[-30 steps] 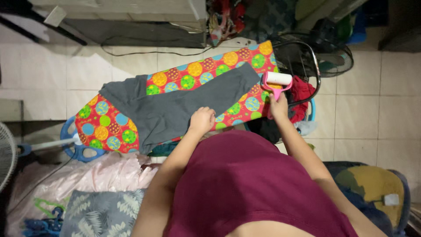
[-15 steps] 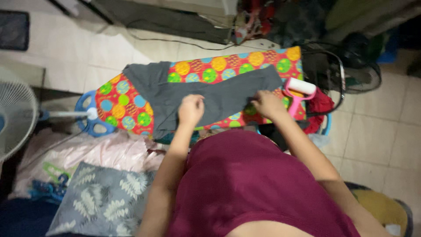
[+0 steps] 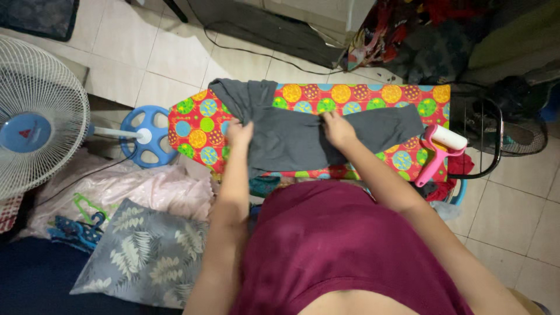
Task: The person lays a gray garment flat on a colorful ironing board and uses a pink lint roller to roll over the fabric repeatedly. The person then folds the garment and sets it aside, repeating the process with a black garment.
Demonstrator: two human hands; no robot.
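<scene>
Two hands grip our dark grey cloth garment [image 3: 291, 137] on the bright circle-patterned ironing board [image 3: 361, 96]: left hand [image 3: 239, 133] closed on its left part, right hand [image 3: 338, 128] pinching mid-top. Its long axis runs left-right across mid-frame.

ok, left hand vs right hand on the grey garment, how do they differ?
The left hand sits near the bunched end of the grey garment, by the rounded tip of the ironing board; the right hand sits mid-garment, nearer the pink lint roller. The left looks curled with knuckles up, the right flatter, fingers pointing away. Both touch the cloth; whether either pinches it is unclear.
</scene>
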